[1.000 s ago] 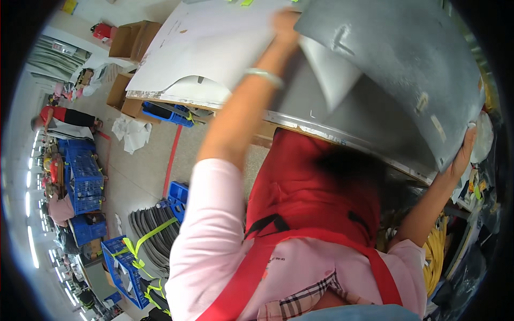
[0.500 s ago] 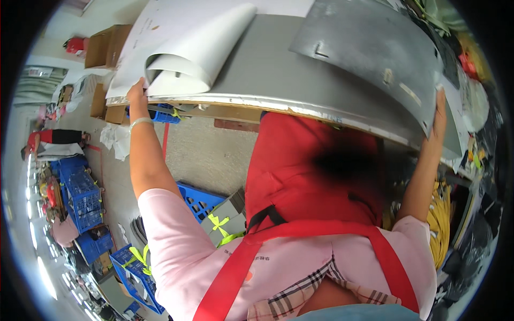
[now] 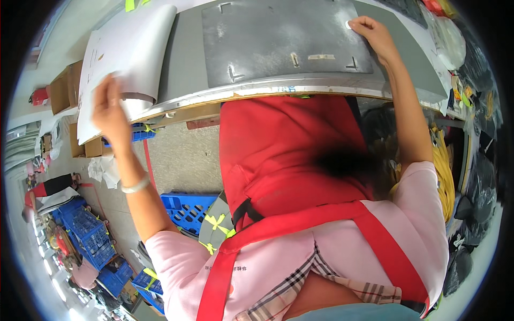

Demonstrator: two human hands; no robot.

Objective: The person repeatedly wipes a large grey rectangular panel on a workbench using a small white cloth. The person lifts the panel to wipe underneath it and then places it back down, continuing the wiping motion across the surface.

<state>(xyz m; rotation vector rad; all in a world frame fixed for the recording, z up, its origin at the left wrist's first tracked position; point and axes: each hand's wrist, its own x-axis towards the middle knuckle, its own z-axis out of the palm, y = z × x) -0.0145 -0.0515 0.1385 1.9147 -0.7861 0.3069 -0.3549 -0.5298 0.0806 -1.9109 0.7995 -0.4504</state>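
Right hand (image 3: 372,36) is narrowed, thumb and finger pinching a small white piece (image 3: 348,24) over the right end of the dark grey template (image 3: 273,40), the rest of the hand lying beyond that end. Left hand (image 3: 111,109) is motion-blurred, well left of the template, by the near part of a curled white sheet (image 3: 134,45); whether its fingers hold anything, I cannot tell. The template lies flat between the two hands, on a larger grey sheet (image 3: 184,48) that shows past both its ends. Just on its near side runs the edge of the worktop (image 3: 321,85), with the red apron (image 3: 289,144) beyond that edge.
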